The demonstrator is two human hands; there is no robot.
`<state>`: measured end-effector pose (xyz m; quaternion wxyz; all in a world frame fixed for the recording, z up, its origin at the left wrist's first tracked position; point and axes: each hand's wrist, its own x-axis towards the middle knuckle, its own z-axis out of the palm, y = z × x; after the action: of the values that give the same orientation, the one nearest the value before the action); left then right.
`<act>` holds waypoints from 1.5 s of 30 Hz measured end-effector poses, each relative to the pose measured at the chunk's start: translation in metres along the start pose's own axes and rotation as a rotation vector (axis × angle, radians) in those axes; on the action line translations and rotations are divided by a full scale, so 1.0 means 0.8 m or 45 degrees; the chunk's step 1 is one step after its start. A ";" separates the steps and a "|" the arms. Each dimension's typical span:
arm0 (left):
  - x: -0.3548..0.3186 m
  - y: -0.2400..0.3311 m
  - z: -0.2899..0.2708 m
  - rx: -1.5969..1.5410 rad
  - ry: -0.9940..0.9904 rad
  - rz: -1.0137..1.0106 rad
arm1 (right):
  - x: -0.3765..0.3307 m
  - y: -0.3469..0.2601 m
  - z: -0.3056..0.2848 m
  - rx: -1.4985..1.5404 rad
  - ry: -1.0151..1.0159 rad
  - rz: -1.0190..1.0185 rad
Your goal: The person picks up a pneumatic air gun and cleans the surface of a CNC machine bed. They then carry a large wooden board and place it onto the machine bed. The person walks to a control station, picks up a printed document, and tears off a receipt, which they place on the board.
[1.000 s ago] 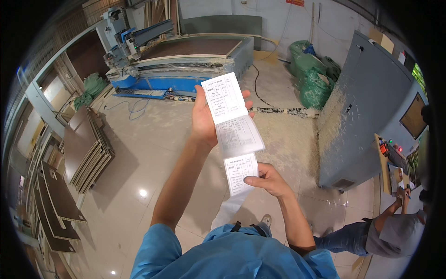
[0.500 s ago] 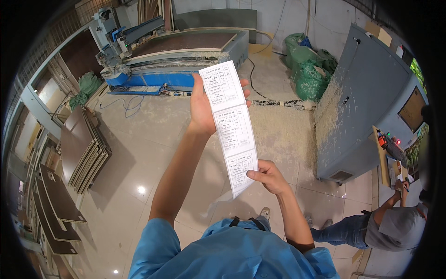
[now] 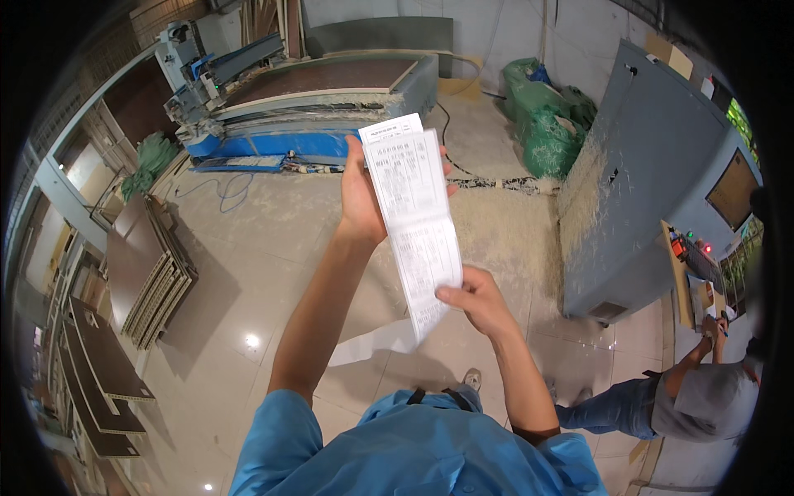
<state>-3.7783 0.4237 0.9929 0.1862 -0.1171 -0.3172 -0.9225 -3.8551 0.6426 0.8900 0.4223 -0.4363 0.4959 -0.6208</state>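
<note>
While both hands grip it, paper strip runs lengthwise away: left hand top, right hand bottom.

Paper strip and a screen
A long white printed label strip hangs mid-frame; an orange-brown screen, possibly lit, sits on the grey cabinet.

Your left arm stretches up and forward, nearly straight, bare from the short blue sleeve to the wrist. Your left hand is raised high, palm turned toward you, fingers and thumb closed in a pinch. Your right arm bends at the elbow and stays lower and closer to your chest. Your right hand curls inward, thumb and fingertips pinched together.
</note>
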 end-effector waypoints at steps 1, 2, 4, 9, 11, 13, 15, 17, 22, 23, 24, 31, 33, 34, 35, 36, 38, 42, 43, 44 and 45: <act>0.001 0.002 -0.002 0.023 0.024 0.029 | -0.006 0.002 -0.003 -0.114 0.011 0.102; 0.002 0.006 -0.004 0.086 0.113 0.072 | -0.012 0.005 -0.005 0.014 -0.095 0.033; 0.004 0.009 -0.008 -0.031 0.019 0.050 | -0.023 0.013 -0.007 0.209 -0.132 0.045; 0.009 0.009 -0.013 -0.081 0.002 0.011 | -0.023 0.029 0.002 0.255 -0.118 0.015; 0.011 0.010 -0.013 -0.125 -0.050 0.001 | -0.020 0.030 0.004 0.253 -0.091 0.015; 0.014 0.011 -0.013 -0.146 -0.097 -0.010 | -0.019 0.030 0.005 0.257 -0.069 0.030; 0.015 0.013 -0.014 -0.135 -0.121 -0.004 | -0.019 0.031 0.004 0.230 -0.037 0.013; 0.017 0.014 -0.016 -0.080 -0.059 0.005 | -0.021 0.032 0.002 0.238 -0.018 -0.002; 0.016 0.015 -0.018 -0.155 -0.117 -0.041 | -0.022 0.036 -0.001 0.249 -0.004 -0.014; 0.016 0.015 -0.018 -0.162 -0.122 -0.046 | -0.022 0.035 -0.001 0.230 0.008 0.004; 0.016 0.015 -0.018 -0.169 -0.144 -0.049 | -0.023 0.035 -0.002 0.229 0.015 0.005; 0.018 0.016 -0.018 -0.164 -0.186 -0.051 | -0.025 0.036 -0.004 0.202 0.048 -0.008; 0.018 0.016 -0.019 -0.165 -0.202 -0.061 | -0.025 0.038 -0.004 0.171 0.073 0.017; 0.019 0.016 -0.020 -0.169 -0.208 -0.068 | -0.026 0.039 -0.005 0.177 0.067 0.011; 0.019 0.016 -0.021 -0.174 -0.214 -0.077 | -0.027 0.040 -0.005 0.170 0.089 0.034; 0.019 0.016 -0.021 -0.178 -0.205 -0.082 | -0.028 0.040 -0.005 0.174 0.094 0.037; 0.020 0.017 -0.021 -0.180 -0.207 -0.095 | -0.029 0.037 -0.003 0.184 0.098 0.033; 0.019 0.016 -0.012 -0.175 -0.206 -0.105 | -0.027 0.022 0.007 0.240 0.102 0.000; 0.018 0.013 -0.008 -0.161 -0.211 -0.114 | -0.024 0.018 0.010 0.259 0.123 0.007; 0.018 0.011 -0.003 -0.122 -0.172 -0.108 | -0.022 0.014 0.013 0.276 0.109 -0.029; 0.017 0.008 0.001 -0.136 -0.214 -0.139 | -0.019 0.010 0.014 0.290 0.115 -0.042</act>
<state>-3.7876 0.4163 1.0015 0.1019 -0.1865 -0.2879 -0.9338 -3.8400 0.6529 0.8818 0.4361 -0.3653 0.4334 -0.6989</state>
